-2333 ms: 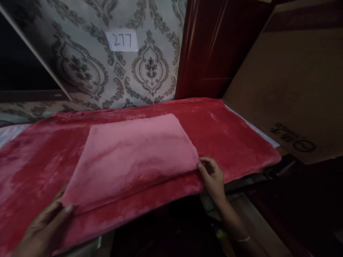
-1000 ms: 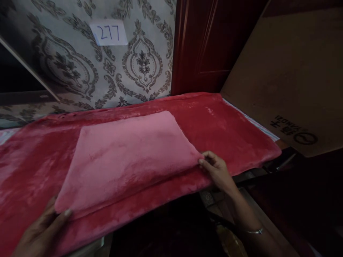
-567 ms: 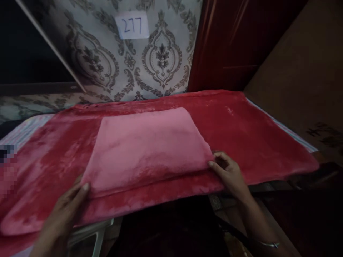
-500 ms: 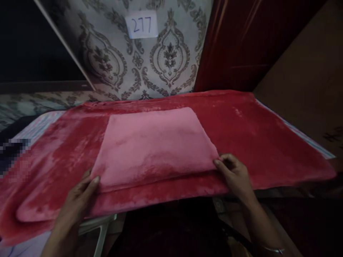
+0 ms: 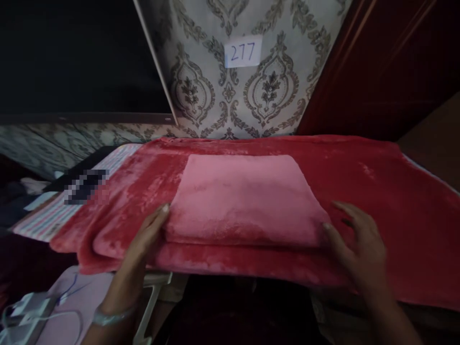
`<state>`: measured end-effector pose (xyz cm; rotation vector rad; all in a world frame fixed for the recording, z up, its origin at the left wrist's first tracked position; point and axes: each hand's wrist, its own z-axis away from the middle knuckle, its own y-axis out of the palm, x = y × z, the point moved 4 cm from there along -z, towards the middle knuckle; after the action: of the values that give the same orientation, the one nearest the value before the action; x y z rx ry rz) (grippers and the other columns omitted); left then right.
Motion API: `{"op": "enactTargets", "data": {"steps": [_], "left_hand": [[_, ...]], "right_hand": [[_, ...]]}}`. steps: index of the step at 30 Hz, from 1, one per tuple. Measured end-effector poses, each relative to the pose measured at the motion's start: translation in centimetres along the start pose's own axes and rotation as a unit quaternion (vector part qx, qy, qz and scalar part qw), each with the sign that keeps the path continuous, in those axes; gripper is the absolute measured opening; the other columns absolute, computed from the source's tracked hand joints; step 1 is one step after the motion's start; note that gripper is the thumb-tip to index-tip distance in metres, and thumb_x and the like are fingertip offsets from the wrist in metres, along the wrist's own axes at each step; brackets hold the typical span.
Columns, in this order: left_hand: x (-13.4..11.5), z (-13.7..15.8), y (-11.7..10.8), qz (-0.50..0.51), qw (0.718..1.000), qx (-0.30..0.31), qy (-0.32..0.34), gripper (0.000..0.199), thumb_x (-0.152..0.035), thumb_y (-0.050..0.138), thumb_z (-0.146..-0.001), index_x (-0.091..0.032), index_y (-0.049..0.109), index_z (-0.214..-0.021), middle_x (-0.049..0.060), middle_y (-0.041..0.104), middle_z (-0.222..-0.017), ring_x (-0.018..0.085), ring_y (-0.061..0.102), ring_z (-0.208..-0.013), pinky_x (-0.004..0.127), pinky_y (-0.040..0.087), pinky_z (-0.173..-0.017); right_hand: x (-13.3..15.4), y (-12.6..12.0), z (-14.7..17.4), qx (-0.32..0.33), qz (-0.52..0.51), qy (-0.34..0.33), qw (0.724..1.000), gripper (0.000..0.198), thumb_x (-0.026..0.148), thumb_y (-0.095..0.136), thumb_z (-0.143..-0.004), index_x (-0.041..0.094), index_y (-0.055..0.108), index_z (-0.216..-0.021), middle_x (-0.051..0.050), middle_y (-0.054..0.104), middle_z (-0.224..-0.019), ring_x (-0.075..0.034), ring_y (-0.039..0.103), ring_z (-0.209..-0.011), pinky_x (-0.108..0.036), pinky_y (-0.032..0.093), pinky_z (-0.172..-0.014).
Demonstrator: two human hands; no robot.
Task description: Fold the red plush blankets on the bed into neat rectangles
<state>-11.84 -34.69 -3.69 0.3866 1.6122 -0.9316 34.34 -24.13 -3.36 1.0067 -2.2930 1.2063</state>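
Note:
A folded pink towel [image 5: 244, 196] lies flat in a rough rectangle on a red plush blanket [image 5: 125, 191]. At the towel's left front corner is my left hand [image 5: 145, 237], its thumb stretched along the edge; its other fingers are mostly hidden, and no cloth shows pinched in it. My right hand [image 5: 362, 244] hovers by the right front corner with thumb and fingers spread apart, holding nothing. Its thumb tip is close to the towel's edge; whether it touches, I cannot tell.
A dark screen [image 5: 79, 57] and a paper marked 277 [image 5: 243, 51] are on the patterned wall behind. Striped cloth [image 5: 43, 220] shows beneath the blanket at left. A white power strip [image 5: 28, 311] with cables sits at lower left. Dark red panelling [image 5: 377, 72] stands at right.
My right hand has let go of the towel's right corner and its fingers have spread. My left hand's pinch on the left corner has loosened. The camera view has swung left.

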Motion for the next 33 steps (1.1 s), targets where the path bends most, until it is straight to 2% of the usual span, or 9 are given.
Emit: {"op": "enactTargets", "data": {"steps": [4, 8, 13, 17, 21, 24, 26, 30, 33], "left_hand": [[-1.4, -1.0, 2.1, -0.031, 0.997, 0.041, 0.059, 0.061, -0.078, 0.069, -0.06, -0.02, 0.075, -0.078, 0.009, 0.073, -0.108, 0.029, 0.062, -0.108, 0.038, 0.048, -0.1], [-0.1, -0.9, 2.3, -0.047, 0.995, -0.002, 0.087, 0.058, -0.076, 0.066, -0.065, -0.019, 0.069, -0.068, 0.004, 0.065, -0.083, 0.022, 0.058, -0.087, 0.034, 0.05, -0.085], [0.3, -1.2, 1.6, -0.044, 0.996, 0.04, 0.06, 0.058, -0.076, 0.067, -0.067, -0.017, 0.067, -0.066, 0.001, 0.06, -0.068, 0.018, 0.055, -0.07, 0.029, 0.048, -0.067], [-2.5, -3.7, 1.7, -0.077, 0.992, 0.071, 0.076, 0.061, -0.077, 0.064, -0.067, -0.017, 0.072, -0.072, 0.005, 0.071, -0.076, 0.026, 0.063, -0.079, 0.033, 0.051, -0.07], [-5.2, -7.3, 3.5, -0.065, 0.992, 0.1, 0.053, 0.052, -0.059, 0.072, -0.073, -0.014, 0.076, -0.099, 0.01, 0.076, -0.1, 0.029, 0.067, -0.097, 0.034, 0.054, -0.083], [-6.8, -10.2, 5.1, -0.075, 0.993, 0.094, -0.01, 0.056, -0.042, 0.068, -0.084, -0.013, 0.062, -0.132, 0.014, 0.074, -0.113, 0.026, 0.069, -0.096, 0.033, 0.055, -0.077], [-8.1, -12.2, 6.2, -0.088, 0.992, 0.089, -0.033, 0.057, -0.035, 0.062, -0.089, -0.014, 0.053, -0.142, 0.016, 0.072, -0.117, 0.024, 0.07, -0.092, 0.031, 0.055, -0.072], [-10.5, -15.5, 8.7, -0.119, 0.991, 0.061, -0.01, 0.052, -0.025, 0.066, -0.084, -0.013, 0.058, -0.134, 0.018, 0.069, -0.121, 0.026, 0.069, -0.101, 0.03, 0.053, -0.075], [-10.6, -16.5, 10.9, -0.149, 0.988, 0.033, 0.027, 0.041, -0.02, 0.066, -0.084, -0.01, 0.064, -0.123, 0.021, 0.068, -0.123, 0.029, 0.066, -0.109, 0.034, 0.051, -0.084]], "right_hand": [[2.2, 3.3, -0.8, 0.109, 0.094, -0.123, 0.982, 0.057, 0.05, 0.042, -0.097, 0.027, 0.047, -0.148, -0.011, 0.049, -0.152, -0.035, 0.038, -0.144, -0.059, 0.031, -0.115], [-0.2, 6.6, 0.5, 0.162, 0.155, -0.134, 0.965, 0.057, 0.046, 0.035, -0.099, 0.023, 0.046, -0.15, -0.013, 0.05, -0.153, -0.033, 0.038, -0.145, -0.057, 0.035, -0.112], [-1.6, 6.4, 0.5, 0.168, 0.183, -0.127, 0.96, 0.055, 0.045, 0.034, -0.099, 0.027, 0.049, -0.148, -0.01, 0.052, -0.152, -0.032, 0.043, -0.143, -0.059, 0.037, -0.11], [1.1, 5.9, -3.0, 0.16, 0.159, -0.147, 0.963, 0.051, 0.045, 0.033, -0.101, 0.027, 0.057, -0.142, -0.01, 0.058, -0.146, -0.032, 0.047, -0.14, -0.059, 0.035, -0.112], [5.1, 8.5, -8.4, 0.19, 0.143, -0.163, 0.958, 0.052, 0.047, 0.039, -0.1, 0.027, 0.053, -0.146, -0.011, 0.05, -0.154, -0.033, 0.043, -0.142, -0.058, 0.034, -0.113], [7.5, 11.9, -12.1, 0.264, 0.162, -0.142, 0.94, 0.056, 0.047, 0.043, -0.1, 0.023, 0.049, -0.15, -0.014, 0.045, -0.156, -0.033, 0.04, -0.144, -0.056, 0.033, -0.114], [8.6, 14.0, -14.2, 0.309, 0.176, -0.119, 0.927, 0.057, 0.046, 0.043, -0.101, 0.021, 0.046, -0.152, -0.015, 0.042, -0.158, -0.033, 0.038, -0.145, -0.053, 0.031, -0.115], [9.2, 16.9, -16.9, 0.341, 0.205, -0.05, 0.916, 0.054, 0.044, 0.039, -0.102, 0.023, 0.047, -0.151, -0.014, 0.042, -0.158, -0.034, 0.042, -0.142, -0.053, 0.032, -0.114], [7.9, 18.5, -16.5, 0.339, 0.228, -0.007, 0.913, 0.054, 0.046, 0.034, -0.104, 0.022, 0.049, -0.149, -0.015, 0.048, -0.154, -0.035, 0.044, -0.14, -0.056, 0.031, -0.111]]}}
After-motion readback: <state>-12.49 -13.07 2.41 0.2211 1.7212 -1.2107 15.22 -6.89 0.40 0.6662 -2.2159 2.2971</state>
